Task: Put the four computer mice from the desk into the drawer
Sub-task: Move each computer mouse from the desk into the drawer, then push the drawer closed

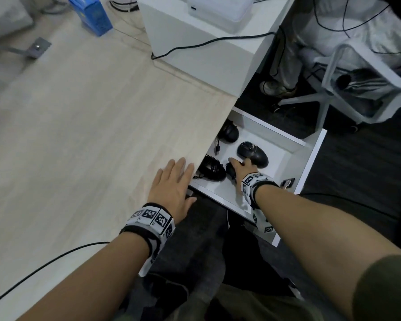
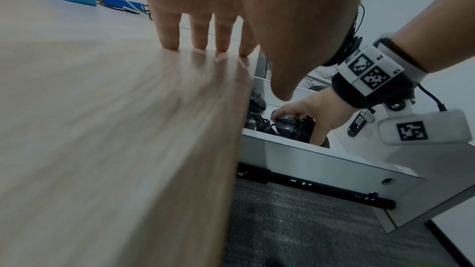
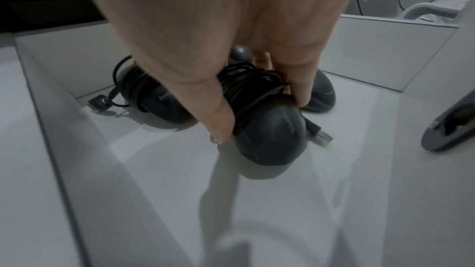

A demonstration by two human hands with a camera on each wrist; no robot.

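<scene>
The white drawer (image 1: 285, 140) stands pulled out under the desk edge. Inside it my right hand (image 1: 242, 169) grips a black mouse (image 3: 270, 135) wrapped in its own cable, thumb on one side and fingers on the other, resting on the drawer floor (image 3: 180, 170). Three other black mice lie in the drawer: one cable-wrapped at the left (image 1: 212, 169), a larger one (image 1: 252, 154) beyond my fingers, and one at the back (image 1: 229, 132) half under the desk. My left hand (image 1: 174, 184) lies flat with straight fingers on the wooden desk (image 1: 79, 135) by its edge.
A blue box (image 1: 92, 13) and a white cabinet top (image 1: 195, 42) with a black cable sit at the far side of the desk. A small dark object (image 1: 287, 182) lies in the drawer's right front corner. A white office chair (image 1: 361, 84) stands beyond the drawer.
</scene>
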